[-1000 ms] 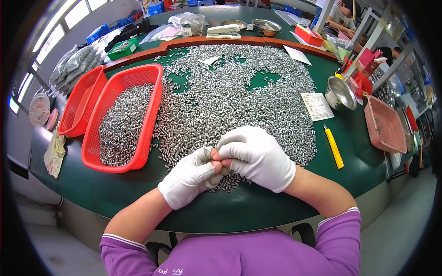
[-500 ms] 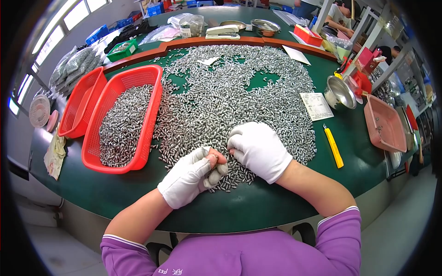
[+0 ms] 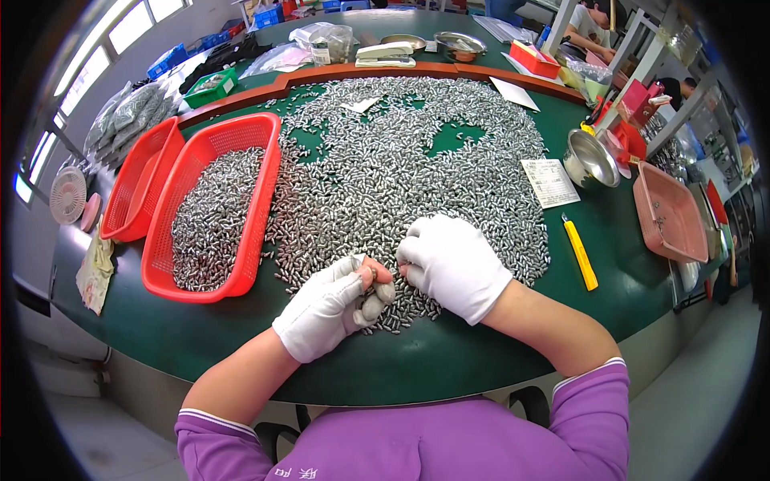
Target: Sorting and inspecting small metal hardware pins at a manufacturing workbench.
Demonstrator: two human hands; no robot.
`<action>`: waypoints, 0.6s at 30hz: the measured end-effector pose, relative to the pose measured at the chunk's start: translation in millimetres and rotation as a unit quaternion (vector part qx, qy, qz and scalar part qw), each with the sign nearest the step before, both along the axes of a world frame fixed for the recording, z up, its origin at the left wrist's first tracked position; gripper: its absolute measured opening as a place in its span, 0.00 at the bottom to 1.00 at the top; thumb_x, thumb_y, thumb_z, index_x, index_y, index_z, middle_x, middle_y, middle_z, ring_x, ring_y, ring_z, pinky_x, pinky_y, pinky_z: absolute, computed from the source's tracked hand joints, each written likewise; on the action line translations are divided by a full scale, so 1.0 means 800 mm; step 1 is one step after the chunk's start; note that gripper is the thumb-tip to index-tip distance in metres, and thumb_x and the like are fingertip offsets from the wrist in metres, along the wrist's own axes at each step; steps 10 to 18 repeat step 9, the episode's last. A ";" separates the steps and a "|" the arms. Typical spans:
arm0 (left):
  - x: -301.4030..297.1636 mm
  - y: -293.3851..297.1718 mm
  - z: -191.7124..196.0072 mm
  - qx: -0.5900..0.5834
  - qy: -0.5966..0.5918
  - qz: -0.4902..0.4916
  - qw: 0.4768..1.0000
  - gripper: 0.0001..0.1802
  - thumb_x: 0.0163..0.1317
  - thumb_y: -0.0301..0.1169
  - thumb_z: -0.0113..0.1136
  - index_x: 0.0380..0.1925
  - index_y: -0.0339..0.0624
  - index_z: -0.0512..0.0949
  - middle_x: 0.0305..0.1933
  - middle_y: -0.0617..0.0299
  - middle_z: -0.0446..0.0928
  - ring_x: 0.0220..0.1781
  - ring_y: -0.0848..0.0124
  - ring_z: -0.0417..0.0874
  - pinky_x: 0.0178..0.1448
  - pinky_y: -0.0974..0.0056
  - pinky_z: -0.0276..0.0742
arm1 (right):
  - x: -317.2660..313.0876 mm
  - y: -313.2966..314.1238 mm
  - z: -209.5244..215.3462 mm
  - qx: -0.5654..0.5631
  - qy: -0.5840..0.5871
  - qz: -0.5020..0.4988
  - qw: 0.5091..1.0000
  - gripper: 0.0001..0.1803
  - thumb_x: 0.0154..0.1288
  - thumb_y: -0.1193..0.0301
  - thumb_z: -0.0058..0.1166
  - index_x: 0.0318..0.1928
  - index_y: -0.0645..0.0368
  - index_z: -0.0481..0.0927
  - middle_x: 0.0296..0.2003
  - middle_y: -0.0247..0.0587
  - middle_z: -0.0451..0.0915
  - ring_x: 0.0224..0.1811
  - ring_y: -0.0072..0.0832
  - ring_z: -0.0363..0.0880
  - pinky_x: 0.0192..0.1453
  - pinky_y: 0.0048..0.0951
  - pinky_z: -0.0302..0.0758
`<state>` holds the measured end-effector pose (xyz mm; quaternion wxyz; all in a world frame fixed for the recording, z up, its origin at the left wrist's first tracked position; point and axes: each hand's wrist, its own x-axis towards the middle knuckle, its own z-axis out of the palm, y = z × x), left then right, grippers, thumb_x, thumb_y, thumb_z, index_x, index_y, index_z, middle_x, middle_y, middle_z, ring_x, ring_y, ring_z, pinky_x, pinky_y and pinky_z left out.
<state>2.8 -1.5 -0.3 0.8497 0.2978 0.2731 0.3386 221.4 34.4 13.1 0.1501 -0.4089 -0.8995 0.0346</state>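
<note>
Sorting: small metal pins — picked singly, unhurried.
Left hand: closed on several pins.
Right hand: grip hidden — resting on heap.

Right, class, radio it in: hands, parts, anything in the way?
Left hand gloved, pinching small metal parts. Right hand gloved, palm down on the pile. Red basket beside left hand, partly filled. Nothing blocking.

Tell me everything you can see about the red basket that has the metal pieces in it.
The red basket is a rectangular tray of perforated plastic with a solid rim, lying flat on the green table to the left of the left hand. A layer of small silvery metal pieces covers most of its floor. A second red basket overlaps its left edge; loose pieces press against its right side.
</note>
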 end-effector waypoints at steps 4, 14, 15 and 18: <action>0.001 -0.002 0.004 -0.015 0.009 -0.013 1.000 0.14 0.69 0.36 0.60 0.49 0.43 0.72 0.43 0.66 0.78 0.37 0.79 0.74 0.44 0.73 0.72 | 0.002 -0.001 0.019 0.001 0.160 0.039 0.986 0.05 0.53 0.72 0.64 0.31 0.55 0.81 0.33 0.38 0.79 0.37 0.39 0.79 0.43 0.39 0.76; -0.001 -0.004 -0.004 -0.016 0.010 -0.027 0.999 0.18 0.67 0.34 0.62 0.53 0.44 0.71 0.45 0.66 0.78 0.39 0.78 0.75 0.46 0.71 0.72 | 0.000 -0.011 0.040 0.014 0.145 0.092 0.985 0.09 0.51 0.72 0.66 0.35 0.55 0.82 0.36 0.39 0.81 0.40 0.40 0.81 0.45 0.39 0.77; -0.001 -0.004 -0.004 -0.016 0.010 -0.027 0.999 0.18 0.67 0.34 0.62 0.53 0.44 0.71 0.45 0.66 0.78 0.39 0.78 0.75 0.46 0.71 0.72 | 0.000 -0.011 0.040 0.014 0.145 0.092 0.985 0.09 0.51 0.72 0.66 0.35 0.55 0.82 0.36 0.39 0.81 0.40 0.40 0.81 0.45 0.39 0.77; -0.001 -0.004 -0.004 -0.016 0.010 -0.027 0.999 0.18 0.67 0.34 0.62 0.53 0.44 0.71 0.45 0.66 0.78 0.39 0.78 0.75 0.46 0.71 0.72 | 0.000 -0.011 0.040 0.014 0.145 0.092 0.985 0.09 0.51 0.72 0.66 0.35 0.55 0.82 0.36 0.39 0.81 0.40 0.40 0.81 0.45 0.39 0.77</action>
